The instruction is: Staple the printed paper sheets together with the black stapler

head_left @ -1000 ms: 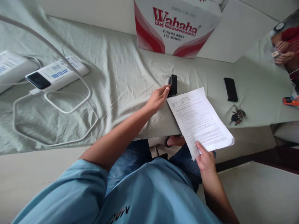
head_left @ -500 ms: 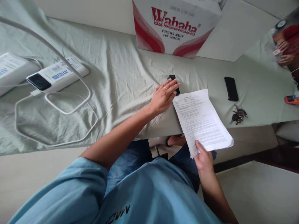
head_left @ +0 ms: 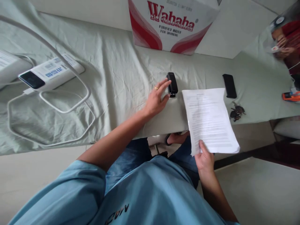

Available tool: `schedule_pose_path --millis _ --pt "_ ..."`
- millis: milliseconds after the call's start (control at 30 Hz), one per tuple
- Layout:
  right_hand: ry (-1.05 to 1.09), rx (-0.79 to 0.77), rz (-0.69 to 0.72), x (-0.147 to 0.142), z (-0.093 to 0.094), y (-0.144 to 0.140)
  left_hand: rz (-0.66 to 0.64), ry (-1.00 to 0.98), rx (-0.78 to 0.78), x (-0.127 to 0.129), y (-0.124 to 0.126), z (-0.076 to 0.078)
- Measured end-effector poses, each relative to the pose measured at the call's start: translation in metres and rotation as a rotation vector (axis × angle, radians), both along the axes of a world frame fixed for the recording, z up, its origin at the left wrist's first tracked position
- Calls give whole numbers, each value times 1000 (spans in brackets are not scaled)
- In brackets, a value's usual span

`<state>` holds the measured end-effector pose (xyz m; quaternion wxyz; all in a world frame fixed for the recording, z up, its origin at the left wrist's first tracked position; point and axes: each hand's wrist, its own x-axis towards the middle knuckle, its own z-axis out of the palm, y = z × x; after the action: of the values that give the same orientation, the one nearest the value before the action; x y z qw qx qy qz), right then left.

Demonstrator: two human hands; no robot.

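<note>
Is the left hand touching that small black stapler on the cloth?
Touching. In the head view the left hand has its fingertips against the side of the black stapler, with no cloth visible between them.

Light-blue short-sleeved shirt (head_left: pixel 150 193), blue jeans (head_left: pixel 131 159), gold ring (head_left: pixel 156 88).

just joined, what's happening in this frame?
A seated person holds printed sheets by the bottom edge in the right hand. The left hand reaches across the cloth-covered table, fingers touching a small black stapler without gripping it. A black phone and keys lie to the right, a Wahaha box behind.
</note>
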<state>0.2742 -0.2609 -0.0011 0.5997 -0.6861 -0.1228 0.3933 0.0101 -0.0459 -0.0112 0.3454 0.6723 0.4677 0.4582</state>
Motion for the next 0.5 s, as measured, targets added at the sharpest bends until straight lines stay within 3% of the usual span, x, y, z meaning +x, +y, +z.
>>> schedule_pose_path --millis 67,167,267,300,400,500 --pt "-29 25 11 -1 1 0 -15 -135 -162 -3 -13 9" --pt "-30 68 54 -17 -1 5 -340 -388 -464 -2 -33 20" --pt "48 42 129 -47 -7 8 -530 -544 -573 5 -43 17" --pt "82 20 163 -56 -9 8 -523 -573 -597 7 -44 13" --pt "176 17 247 -65 -9 9 -330 -645 -648 6 -41 3" --pt "160 127 214 -39 2 22 -211 -610 -669 -7 -34 3"
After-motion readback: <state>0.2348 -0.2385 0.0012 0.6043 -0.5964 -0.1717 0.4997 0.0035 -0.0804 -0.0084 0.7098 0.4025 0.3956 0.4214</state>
